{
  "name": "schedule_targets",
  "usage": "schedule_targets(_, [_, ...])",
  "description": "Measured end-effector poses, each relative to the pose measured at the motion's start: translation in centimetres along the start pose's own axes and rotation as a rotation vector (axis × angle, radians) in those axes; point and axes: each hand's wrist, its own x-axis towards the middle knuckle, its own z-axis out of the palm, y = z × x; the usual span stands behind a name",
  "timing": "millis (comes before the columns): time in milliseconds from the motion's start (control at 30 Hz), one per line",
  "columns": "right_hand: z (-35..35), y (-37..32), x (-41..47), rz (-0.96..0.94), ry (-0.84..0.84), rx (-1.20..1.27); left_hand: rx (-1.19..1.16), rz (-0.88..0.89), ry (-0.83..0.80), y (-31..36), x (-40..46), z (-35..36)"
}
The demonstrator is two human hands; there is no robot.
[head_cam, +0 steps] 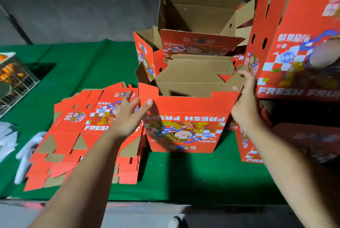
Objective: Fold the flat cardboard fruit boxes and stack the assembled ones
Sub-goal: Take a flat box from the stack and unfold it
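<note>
A red "FRESH FRUIT" box (185, 130), folded into shape with its top flaps up and brown inside showing, stands on the green table (88, 65). My left hand (128, 113) is spread beside its left wall, thumb touching the upper left corner. My right hand (244, 98) presses on the right wall and flap, fingers apart. A pile of flat red box blanks (79, 135) lies to the left. Behind the box, other assembled open boxes (198, 25) are stacked.
More assembled red boxes (298, 43) stand at the right, one low by the right edge (248, 146). A wire crate with oranges (12, 78) sits at far left, white plastic bags (24, 152) near the blanks. A shoe tip (174, 223) shows on the floor below.
</note>
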Motion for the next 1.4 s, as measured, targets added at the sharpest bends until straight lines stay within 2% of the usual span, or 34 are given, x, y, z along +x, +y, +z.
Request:
schedule_targets(100, [0.2, 1.0, 0.9, 0.048, -0.074, -0.074, 0.311, 0.008, -0.029, 0.6, 0.5, 0.3])
schedule_targets(167, [0.2, 1.1, 1.2, 0.241, -0.102, -0.147, 0.282, 0.017, 0.008, 0.5, 0.5, 1.3])
schedule_targets(233, [0.1, 0.8, 1.0, 0.338, -0.135, -0.102, 0.128, -0.012, 0.116, 0.4, 0.8, 2.6])
schedule_targets(267, [0.5, 0.6, 0.8, 0.328, -0.154, -0.095, 0.109, -0.019, 0.21, 0.3, 1.0, 3.1])
schedule_targets(367, [1.5, -0.3, -0.3, 0.232, -0.158, -0.172, 0.248, 0.023, 0.476, -0.4, 1.9, 3.5])
schedule_targets(433, [2.4, 0.1, -1.1, 0.204, -0.131, -0.115, 0.263, 0.07, 0.515, -0.8, 2.5, 3.2])
schedule_targets(500, [2.6, 0.0, -1.6, 0.15, -0.092, -0.096, 0.212, 0.088, 0.503, -0.8, 3.1, 2.9])
schedule_targets(567, [2.8, -0.5, -1.5, -0.032, -0.083, -0.259, 0.177, 0.2, 0.437, -0.5, 3.5, 2.6])
schedule_targets(633, [3.1, -1.3, -1.6, -0.159, -0.152, -0.33, 0.18, 0.331, 0.251, -0.5, 3.8, 2.0])
schedule_targets(700, [3.4, -1.8, -2.2, -0.229, -0.25, -0.327, 0.323, 0.469, 0.057, -0.4, 4.2, 0.9])
schedule_targets(767, [3.4, -1.7, -2.5, -0.272, -0.294, -0.334, 0.46, 0.552, -0.028, -0.3, 5.1, 0.1])
schedule_targets(933, [4.0, -2.0, -2.1, -0.26, -0.257, -0.358, 0.658, 0.503, -0.143, 1.1, 7.8, 0.9])
schedule_targets(1100, [4.2, -1.2, -2.6, -0.278, -0.292, -0.496, 0.828, 0.305, 0.006, 1.5, 9.2, 2.7])
schedule_targets(1167, [3.9, -1.7, -2.1, -0.216, -0.288, -0.484, 0.798, 0.301, 0.06, 1.5, 9.3, 3.1])
schedule_targets(1233, [4.2, -2.5, -0.8, -0.085, -0.204, -0.387, 0.67, 0.307, 0.14, 1.3, 9.3, 3.1])
schedule_targets(1333, [5.1, -3.5, 1.2, 0.204, -0.105, -0.065, 0.306, 0.349, 0.081, 0.9, 9.3, 2.3])
schedule_targets(1400, [5.6, -3.3, 1.5, 0.246, -0.207, -0.072, 0.094, 0.303, 0.034, 0.7, 9.1, 1.9])
